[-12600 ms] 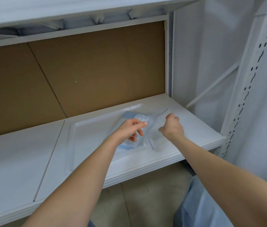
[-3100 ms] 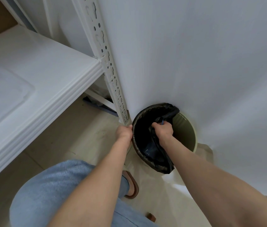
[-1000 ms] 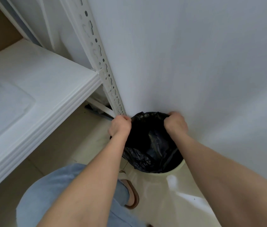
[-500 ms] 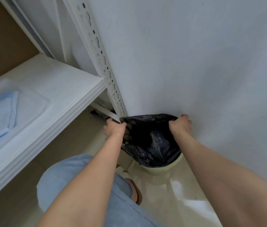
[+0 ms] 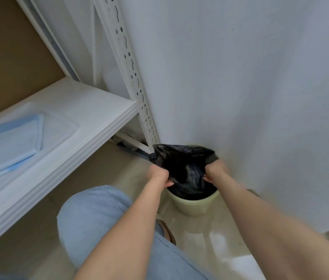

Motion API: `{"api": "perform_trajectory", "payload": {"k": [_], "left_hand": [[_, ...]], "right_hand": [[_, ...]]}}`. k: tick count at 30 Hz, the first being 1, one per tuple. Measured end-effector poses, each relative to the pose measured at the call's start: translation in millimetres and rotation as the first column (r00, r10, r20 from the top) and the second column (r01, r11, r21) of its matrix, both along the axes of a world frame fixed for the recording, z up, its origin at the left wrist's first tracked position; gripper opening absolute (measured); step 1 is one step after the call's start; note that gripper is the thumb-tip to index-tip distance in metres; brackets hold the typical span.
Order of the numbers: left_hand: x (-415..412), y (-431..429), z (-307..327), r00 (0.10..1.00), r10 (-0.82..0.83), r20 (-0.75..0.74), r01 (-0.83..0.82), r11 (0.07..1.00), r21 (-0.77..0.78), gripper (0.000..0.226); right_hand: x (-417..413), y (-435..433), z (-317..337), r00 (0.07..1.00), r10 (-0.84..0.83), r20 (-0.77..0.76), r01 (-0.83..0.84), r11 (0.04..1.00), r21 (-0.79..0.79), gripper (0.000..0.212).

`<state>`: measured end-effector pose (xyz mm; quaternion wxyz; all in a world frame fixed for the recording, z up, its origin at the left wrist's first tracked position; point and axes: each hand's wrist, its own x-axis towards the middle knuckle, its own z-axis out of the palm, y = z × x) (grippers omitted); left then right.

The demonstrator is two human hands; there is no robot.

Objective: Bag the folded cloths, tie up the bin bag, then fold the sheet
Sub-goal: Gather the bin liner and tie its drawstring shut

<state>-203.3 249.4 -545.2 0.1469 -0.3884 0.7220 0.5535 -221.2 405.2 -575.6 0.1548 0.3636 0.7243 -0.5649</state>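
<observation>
A black bin bag sits in a pale green bin on the floor by the wall. Its top is pulled up clear of the rim and bunched. My left hand grips the bag's left edge. My right hand grips its right edge. Folded blue cloths in a clear bag lie on the white shelf at the left.
A white slotted shelf post stands just left of the bin, with a diagonal brace low behind it. The white wall is close behind the bin. My knee in blue jeans and a brown shoe are near the bin on the glossy floor.
Both hands have drawn the bag's edges in toward each other and toward me, so its mouth is narrower and more bunched. The view has tilted, showing more of the shelf and cloths.
</observation>
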Motion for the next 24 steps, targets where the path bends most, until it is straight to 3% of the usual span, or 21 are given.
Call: {"api": "perform_trajectory", "payload": {"k": [3,5,7,9,11,15,17,21,24], "left_hand": [[-11,-12,11,0.996,0.015,-0.09,-0.034,0.977,-0.209,0.017],[-17,-21,7,0.997,-0.028,-0.07,0.003,0.946,-0.326,0.024],[-17,-23,2,0.993,-0.112,0.033,0.116,0.95,-0.291,0.03],[-15,-20,2,0.933,-0.323,0.156,0.35,0.915,-0.202,0.026],[-17,-21,6,0.886,-0.432,0.171,0.46,0.866,-0.197,0.03],[-40,-40,-1,0.959,-0.264,0.1,0.28,0.848,-0.449,0.056],[-49,-47,-8,0.98,-0.181,0.086,0.2,0.898,-0.391,0.051],[-62,-48,-29,0.997,-0.033,0.073,0.04,0.995,-0.095,0.044],[-71,-44,-47,0.992,0.083,0.096,-0.098,0.982,0.159,0.035]], "right_hand": [[-12,10,12,0.976,-0.125,-0.176,0.143,0.985,0.093,0.021],[-14,16,21,0.96,-0.129,-0.247,0.176,0.968,0.177,0.029],[-15,15,22,0.976,-0.035,-0.216,0.09,0.964,0.252,0.029],[-16,8,20,0.983,0.098,-0.154,-0.05,0.955,0.292,0.03],[-19,0,16,0.975,0.179,-0.129,-0.13,0.94,0.317,0.031],[-27,-6,9,0.965,0.237,-0.115,-0.18,0.912,0.368,0.032],[-33,-8,3,0.965,0.238,-0.114,-0.178,0.906,0.383,0.028],[-40,-12,-13,0.966,0.237,-0.103,-0.172,0.888,0.427,0.03],[-44,-15,-19,0.97,0.227,-0.085,-0.166,0.878,0.449,0.032]]}}
